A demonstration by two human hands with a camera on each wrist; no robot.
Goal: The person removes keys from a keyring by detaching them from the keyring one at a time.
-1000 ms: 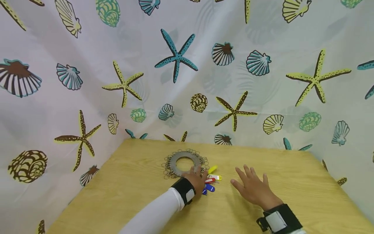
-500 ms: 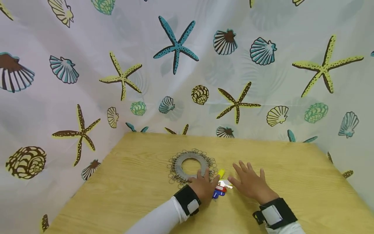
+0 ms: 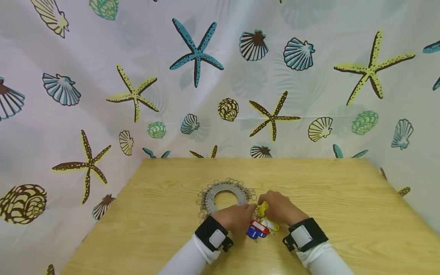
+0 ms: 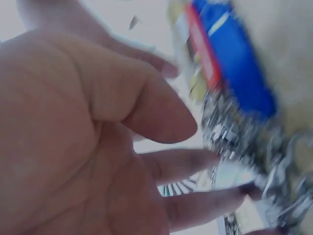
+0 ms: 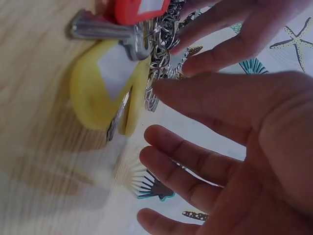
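A flat grey metal ring [image 3: 212,198] edged with small wire loops lies on the table. At its right edge is a cluster of key tags: a yellow tag [image 3: 262,209], a red tag [image 3: 258,227], a blue tag [image 3: 252,232] and a yellow one with a white label [image 5: 110,73]. A silver key [image 5: 100,30] shows among them. My left hand [image 3: 237,217] reaches over the ring's near right edge, fingertips at the wire loops. My right hand [image 3: 280,206] is bent over the yellow tag; in the right wrist view its thumb and fingers stand apart beside the loops.
The wooden table [image 3: 343,206] reaches back to a white curtain [image 3: 302,99] printed with shells and starfish, which hangs behind and on both sides. Each wrist wears a black strap [image 3: 306,233] over a white sleeve.
My right hand has moved left from beside the tags to over the yellow one, its fingers now bent. The left hand's fingers have drawn in at the ring's edge.
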